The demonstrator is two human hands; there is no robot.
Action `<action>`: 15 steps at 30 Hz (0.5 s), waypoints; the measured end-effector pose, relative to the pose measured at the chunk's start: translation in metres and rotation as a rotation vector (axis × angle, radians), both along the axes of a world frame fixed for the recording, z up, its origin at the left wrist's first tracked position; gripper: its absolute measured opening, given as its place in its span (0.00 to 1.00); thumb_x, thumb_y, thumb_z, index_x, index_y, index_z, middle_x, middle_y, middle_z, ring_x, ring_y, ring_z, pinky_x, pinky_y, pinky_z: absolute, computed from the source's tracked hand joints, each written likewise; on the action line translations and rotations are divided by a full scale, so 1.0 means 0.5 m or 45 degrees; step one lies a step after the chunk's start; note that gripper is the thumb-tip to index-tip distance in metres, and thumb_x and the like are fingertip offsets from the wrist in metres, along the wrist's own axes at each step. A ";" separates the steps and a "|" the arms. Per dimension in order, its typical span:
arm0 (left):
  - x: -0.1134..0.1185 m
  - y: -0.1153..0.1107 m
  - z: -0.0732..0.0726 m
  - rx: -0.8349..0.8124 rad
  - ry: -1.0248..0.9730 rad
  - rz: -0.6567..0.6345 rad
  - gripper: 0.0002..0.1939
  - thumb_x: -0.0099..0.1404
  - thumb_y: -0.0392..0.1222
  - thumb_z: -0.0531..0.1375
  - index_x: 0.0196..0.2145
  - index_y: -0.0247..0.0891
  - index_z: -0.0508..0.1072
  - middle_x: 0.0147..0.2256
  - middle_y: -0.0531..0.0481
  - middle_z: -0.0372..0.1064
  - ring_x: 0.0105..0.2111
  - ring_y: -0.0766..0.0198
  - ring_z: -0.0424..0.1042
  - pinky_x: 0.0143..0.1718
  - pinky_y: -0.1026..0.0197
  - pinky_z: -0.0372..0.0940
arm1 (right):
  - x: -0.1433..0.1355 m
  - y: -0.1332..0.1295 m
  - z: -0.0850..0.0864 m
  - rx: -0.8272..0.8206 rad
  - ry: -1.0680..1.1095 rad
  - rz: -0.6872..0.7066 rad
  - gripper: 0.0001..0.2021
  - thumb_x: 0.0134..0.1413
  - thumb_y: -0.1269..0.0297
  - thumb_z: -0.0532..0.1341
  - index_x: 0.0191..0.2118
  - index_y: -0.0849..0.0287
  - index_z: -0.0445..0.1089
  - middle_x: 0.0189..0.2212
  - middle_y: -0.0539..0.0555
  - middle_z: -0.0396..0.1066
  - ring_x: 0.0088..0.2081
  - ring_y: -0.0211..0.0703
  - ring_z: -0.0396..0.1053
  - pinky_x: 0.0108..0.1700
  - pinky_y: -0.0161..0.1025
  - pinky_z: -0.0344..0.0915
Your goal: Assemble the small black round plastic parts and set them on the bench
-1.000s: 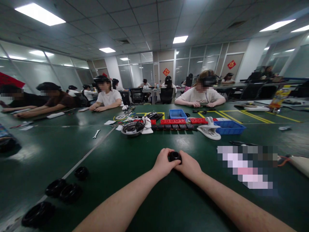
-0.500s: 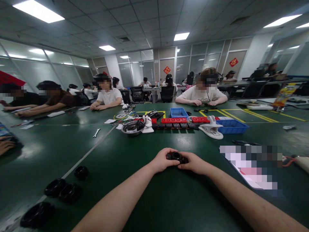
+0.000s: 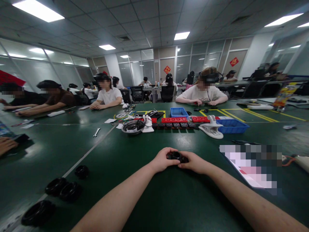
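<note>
My left hand (image 3: 165,160) and my right hand (image 3: 192,162) meet over the green table, fingers closed around the sides of a small black ring-shaped piece (image 3: 177,155). Its round opening faces up between the thumbs. The fingers cover its outer sides, so its full shape and exact kind are hidden. To the left of my left forearm lie several glossy black rings of different sizes, among them a small one (image 3: 82,172), a middle-sized one (image 3: 70,191) and a large one (image 3: 38,213).
Beyond my hands stand red and black socket strips (image 3: 174,120), a metal bowl (image 3: 132,127) with cables, a white clamp (image 3: 211,128) and a blue tray (image 3: 231,126). A wrench (image 3: 97,132) lies left. At right is a blurred-out screen (image 3: 251,167). Other people sit around the table.
My hands stay almost still on the black ring-shaped piece. At the far left, a co-worker's hand and the dark object by it have shifted slightly to the right.
</note>
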State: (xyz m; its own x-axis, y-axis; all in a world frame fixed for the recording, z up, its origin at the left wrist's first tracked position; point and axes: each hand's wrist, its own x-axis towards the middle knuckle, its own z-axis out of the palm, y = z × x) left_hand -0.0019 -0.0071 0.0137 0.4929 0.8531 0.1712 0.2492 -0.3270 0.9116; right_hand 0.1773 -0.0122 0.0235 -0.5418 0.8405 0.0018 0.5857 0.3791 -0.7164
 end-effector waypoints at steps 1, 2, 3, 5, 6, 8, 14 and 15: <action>0.000 0.000 -0.001 0.002 -0.001 -0.001 0.23 0.46 0.42 0.63 0.41 0.35 0.65 0.39 0.47 0.62 0.36 0.63 0.63 0.37 0.61 0.59 | 0.000 0.000 -0.001 0.000 -0.006 -0.009 0.16 0.39 0.63 0.60 0.38 0.61 0.64 0.31 0.51 0.67 0.32 0.41 0.63 0.32 0.34 0.57; 0.000 0.000 -0.001 0.009 0.001 0.002 0.23 0.46 0.42 0.63 0.41 0.35 0.65 0.38 0.47 0.62 0.36 0.63 0.63 0.37 0.62 0.59 | 0.000 0.001 -0.003 0.001 -0.014 -0.025 0.16 0.39 0.63 0.60 0.38 0.61 0.64 0.31 0.51 0.67 0.31 0.40 0.63 0.31 0.34 0.57; 0.001 0.000 -0.001 0.018 0.007 0.008 0.23 0.46 0.42 0.63 0.41 0.36 0.65 0.38 0.47 0.62 0.36 0.63 0.63 0.37 0.62 0.59 | 0.000 0.001 -0.006 0.003 -0.022 -0.045 0.16 0.39 0.62 0.61 0.37 0.60 0.63 0.30 0.50 0.67 0.31 0.40 0.63 0.30 0.34 0.57; 0.002 0.000 -0.001 0.048 0.025 0.026 0.23 0.45 0.42 0.63 0.41 0.36 0.65 0.38 0.47 0.62 0.36 0.63 0.63 0.36 0.62 0.59 | 0.001 0.003 -0.013 0.021 -0.035 -0.090 0.16 0.37 0.61 0.61 0.36 0.60 0.63 0.28 0.50 0.66 0.29 0.39 0.62 0.28 0.33 0.56; 0.003 -0.001 0.000 0.065 0.037 0.036 0.23 0.45 0.42 0.63 0.40 0.36 0.66 0.38 0.48 0.62 0.36 0.63 0.63 0.36 0.62 0.59 | 0.001 0.004 -0.016 0.039 -0.042 -0.112 0.16 0.36 0.60 0.62 0.35 0.60 0.63 0.28 0.49 0.66 0.29 0.39 0.62 0.27 0.32 0.55; 0.006 -0.004 -0.001 0.101 0.062 0.070 0.22 0.45 0.42 0.63 0.40 0.37 0.66 0.39 0.48 0.61 0.37 0.63 0.63 0.36 0.62 0.59 | 0.000 0.005 -0.022 0.083 -0.069 -0.161 0.16 0.35 0.58 0.62 0.32 0.60 0.62 0.26 0.49 0.65 0.27 0.38 0.61 0.26 0.32 0.54; 0.030 -0.025 -0.007 0.245 0.131 0.375 0.20 0.45 0.42 0.63 0.37 0.38 0.66 0.36 0.50 0.62 0.36 0.63 0.63 0.38 0.61 0.58 | -0.028 -0.008 -0.024 0.214 -0.269 -0.409 0.15 0.34 0.56 0.61 0.28 0.59 0.58 0.23 0.49 0.64 0.24 0.37 0.61 0.22 0.31 0.49; 0.034 -0.029 -0.007 0.263 0.136 0.434 0.19 0.45 0.42 0.63 0.37 0.38 0.66 0.35 0.50 0.62 0.36 0.63 0.63 0.38 0.61 0.58 | -0.035 -0.013 -0.023 0.232 -0.314 -0.473 0.14 0.36 0.57 0.60 0.28 0.59 0.58 0.24 0.49 0.64 0.24 0.37 0.61 0.22 0.31 0.48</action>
